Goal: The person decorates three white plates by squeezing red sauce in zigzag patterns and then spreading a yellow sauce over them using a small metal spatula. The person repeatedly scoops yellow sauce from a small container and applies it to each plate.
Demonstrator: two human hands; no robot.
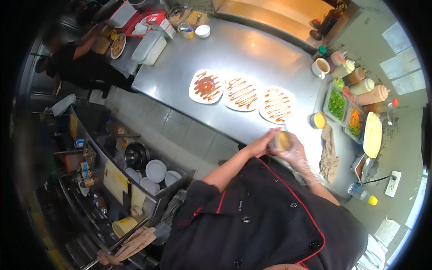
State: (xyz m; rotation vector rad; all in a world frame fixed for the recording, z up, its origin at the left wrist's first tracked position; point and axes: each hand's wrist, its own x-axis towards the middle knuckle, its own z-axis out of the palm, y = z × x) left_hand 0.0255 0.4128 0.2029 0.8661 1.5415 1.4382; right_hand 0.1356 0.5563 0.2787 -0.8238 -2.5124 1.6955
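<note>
My left hand [263, 144], bare, and my right hand [296, 152], in a clear plastic glove, are wrapped around a small container [282, 141] with yellowish contents. They hold it close to my chest, over the near edge of the steel table [189, 50]. Just beyond stand three white plates in a row. The right plate [291, 98] and the middle plate [258, 92] carry zigzag lines of orange-brown sauce. On the left plate [192, 91], similar lines surround a brown sauced mound [206, 84]. Right of my hands sits a cup of yellow sauce [318, 120].
A brown cloth [329, 155] lies at right. Squeeze bottles [373, 95], a tub of chopped greens [336, 104] and a white mug [320, 67] line the wall. A lidded plastic tub [150, 47] stands far left; beyond it, another person [81, 60] works. Stacked plates [156, 171] fill a lower shelf.
</note>
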